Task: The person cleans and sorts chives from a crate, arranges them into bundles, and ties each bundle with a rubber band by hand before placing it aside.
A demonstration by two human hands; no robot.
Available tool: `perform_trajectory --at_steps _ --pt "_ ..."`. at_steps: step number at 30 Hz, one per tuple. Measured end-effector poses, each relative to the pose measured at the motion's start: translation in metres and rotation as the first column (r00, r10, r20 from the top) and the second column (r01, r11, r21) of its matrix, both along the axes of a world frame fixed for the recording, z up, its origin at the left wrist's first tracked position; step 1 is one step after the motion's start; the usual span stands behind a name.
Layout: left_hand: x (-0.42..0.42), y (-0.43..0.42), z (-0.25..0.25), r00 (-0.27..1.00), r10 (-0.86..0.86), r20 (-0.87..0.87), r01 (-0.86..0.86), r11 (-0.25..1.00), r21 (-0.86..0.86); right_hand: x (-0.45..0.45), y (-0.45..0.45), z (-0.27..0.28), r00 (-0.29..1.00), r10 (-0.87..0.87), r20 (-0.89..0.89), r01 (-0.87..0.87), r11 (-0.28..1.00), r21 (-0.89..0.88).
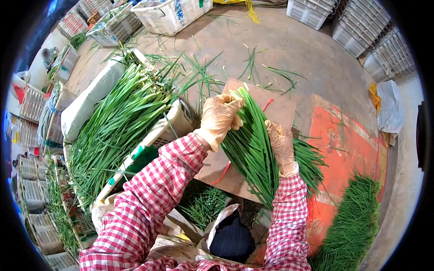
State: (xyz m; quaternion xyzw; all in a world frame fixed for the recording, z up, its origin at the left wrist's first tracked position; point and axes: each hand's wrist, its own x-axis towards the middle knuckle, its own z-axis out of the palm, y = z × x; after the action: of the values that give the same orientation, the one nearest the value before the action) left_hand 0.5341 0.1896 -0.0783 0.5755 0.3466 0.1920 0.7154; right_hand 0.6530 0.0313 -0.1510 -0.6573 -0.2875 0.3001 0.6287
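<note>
A bundle of green chives (251, 140) lies across a brown board (280, 97), its pale cut ends pointing away from me. My left hand (219, 117), in a tan glove, is closed with its fingers curled at the pale ends. Gloved as well, my right hand (281, 144) grips the bundle's right side with bent fingers. A red tie (221, 174) passes beneath the bundle; one end shows on each side. To the left, a white crate (135, 158) is heaped with loose chives (122, 108).
At the right, tidy chives (350, 226) lie on an orange sheet (334, 131). Stray leaves (282, 74) litter the floor beyond the board. White crates (169, 16) stand at the back, with stacked crates (361, 25) at back right. Another person (49, 58) is at far left.
</note>
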Motion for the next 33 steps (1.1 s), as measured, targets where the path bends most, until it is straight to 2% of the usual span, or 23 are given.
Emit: perform_trajectory --at_steps 2,4,6,8,10,11,13,14,15,16,17,18,19,20,22,24,26,27,28,29,30,32,33 --pt "0.004 0.002 -0.001 0.994 -0.032 -0.106 0.038 0.998 0.048 0.001 0.0 0.0 0.998 0.018 0.063 -0.017 1.0 -0.027" --pt "0.006 0.007 -0.008 0.997 -0.048 -0.06 0.051 0.998 0.049 0.002 0.001 -0.006 0.998 -0.003 0.068 0.003 1.0 -0.006" --pt "0.007 0.009 -0.006 0.992 -0.023 -0.122 0.016 0.998 -0.062 0.003 0.001 -0.008 0.995 0.004 0.095 -0.004 1.0 0.008" --pt "0.0 0.012 -0.013 0.993 -0.038 -0.11 0.031 0.998 -0.062 0.004 0.001 -0.011 0.993 0.009 0.122 -0.012 1.0 0.023" --pt "-0.007 0.013 -0.019 0.999 -0.006 0.044 0.011 0.992 -0.127 0.005 0.001 -0.013 0.987 0.016 0.158 -0.021 1.0 0.024" --pt "-0.011 0.012 -0.013 0.998 0.035 0.056 -0.027 0.99 -0.136 0.004 0.001 -0.013 0.987 0.018 0.159 -0.022 0.999 0.025" --pt "-0.027 0.013 0.0 0.969 0.208 0.133 -0.2 0.977 -0.068 0.001 0.001 -0.013 0.985 -0.033 0.168 0.034 0.999 -0.006" --pt "-0.044 0.02 0.006 0.948 0.191 0.255 -0.209 0.977 0.046 -0.001 0.002 -0.011 0.985 -0.034 0.169 0.036 0.999 -0.005" --pt "-0.064 0.026 0.027 0.934 0.211 0.287 -0.263 0.952 0.156 -0.005 0.003 -0.008 0.899 -0.071 0.431 0.066 0.997 0.026" --pt "-0.085 0.027 0.048 0.91 0.236 0.342 -0.36 0.859 0.365 -0.008 0.003 -0.005 0.746 -0.108 0.658 0.087 0.994 0.064" --pt "-0.104 0.034 0.06 0.877 0.154 0.454 -0.355 0.846 0.399 -0.008 0.001 -0.002 0.68 -0.041 0.732 0.052 0.999 0.009" --pt "-0.123 0.035 0.074 0.854 0.209 0.476 -0.422 0.813 0.401 -0.01 0.002 -0.003 0.682 -0.048 0.73 0.05 0.999 0.019" --pt "-0.136 0.032 0.088 0.853 0.211 0.478 -0.421 0.82 0.388 -0.014 0.001 -0.004 0.57 -0.06 0.819 0.091 0.996 0.009" --pt "-0.147 0.034 0.096 0.838 0.187 0.512 -0.374 0.88 0.291 -0.018 0.001 -0.006 0.448 -0.062 0.892 0.131 0.991 0.003" --pt "-0.166 0.039 0.101 0.842 0.114 0.527 -0.242 0.953 0.181 -0.021 0.001 -0.009 0.432 -0.049 0.901 0.13 0.991 -0.009" --pt "-0.157 0.025 0.107 0.933 -0.011 0.359 -0.09 0.961 0.263 -0.022 0.001 -0.01 0.371 -0.063 0.927 0.153 0.988 0.006" --pt "-0.133 0.006 0.111 1.0 -0.011 -0.019 0.013 0.992 0.125 -0.024 0.0 -0.008 0.36 -0.053 0.931 0.157 0.988 -0.005" --pt "-0.123 0.009 0.086 0.999 -0.034 0.004 0.034 0.996 0.088 -0.024 0.0 -0.007 0.353 -0.044 0.935 0.161 0.987 -0.014" --pt "-0.108 0.004 0.083 0.991 -0.046 -0.124 0.056 0.996 0.075 -0.024 0.001 -0.007 0.346 -0.036 0.938 0.164 0.986 -0.023" --pt "-0.091 0.007 0.067 0.979 -0.041 -0.198 0.085 0.972 0.219 -0.024 0.0 -0.008 0.33 -0.041 0.943 0.169 0.986 -0.017" --pt "-0.077 0.012 0.056 0.965 -0.054 -0.258 0.111 0.971 0.212 -0.024 0.0 -0.007 0.327 -0.04 0.944 0.167 0.986 -0.016" --pt "-0.051 0.016 0.036 0.946 0.023 -0.322 0.125 0.893 0.431 -0.024 0.001 -0.007 0.286 -0.022 0.958 0.193 0.981 -0.035" --pt "-0.041 0.009 0.042 0.942 0.048 -0.331 0.121 0.874 0.471 -0.023 0.001 -0.006 0.287 -0.02 0.958 0.193 0.98 -0.038"
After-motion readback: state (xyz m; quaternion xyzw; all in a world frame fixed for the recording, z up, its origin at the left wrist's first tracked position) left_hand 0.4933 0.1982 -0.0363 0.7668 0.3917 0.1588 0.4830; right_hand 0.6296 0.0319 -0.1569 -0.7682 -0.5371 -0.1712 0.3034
